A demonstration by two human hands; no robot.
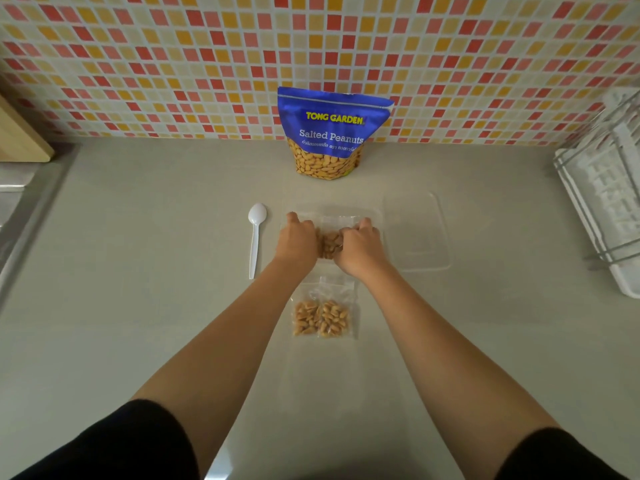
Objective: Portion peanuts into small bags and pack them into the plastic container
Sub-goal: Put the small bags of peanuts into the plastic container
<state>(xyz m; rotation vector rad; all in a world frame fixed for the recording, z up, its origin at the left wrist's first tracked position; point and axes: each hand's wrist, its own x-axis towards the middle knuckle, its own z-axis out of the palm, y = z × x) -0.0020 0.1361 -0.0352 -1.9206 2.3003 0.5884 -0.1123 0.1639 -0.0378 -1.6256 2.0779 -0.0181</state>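
My left hand (297, 239) and my right hand (360, 245) both grip a small clear bag of peanuts (329, 244) held between them, over the clear plastic container (375, 216). Two more small filled bags (322, 315) lie side by side on the counter just in front of my hands. The blue Salted Peanuts pouch (332, 133) stands open against the tiled wall behind. A white plastic spoon (256, 237) lies to the left of my left hand.
The container's clear lid (420, 233) lies to the right of my hands. A white dish rack (606, 209) fills the right edge. A metal sink rim (17, 216) and a wooden board (20, 133) are at the left. The counter (156, 271) is grey.
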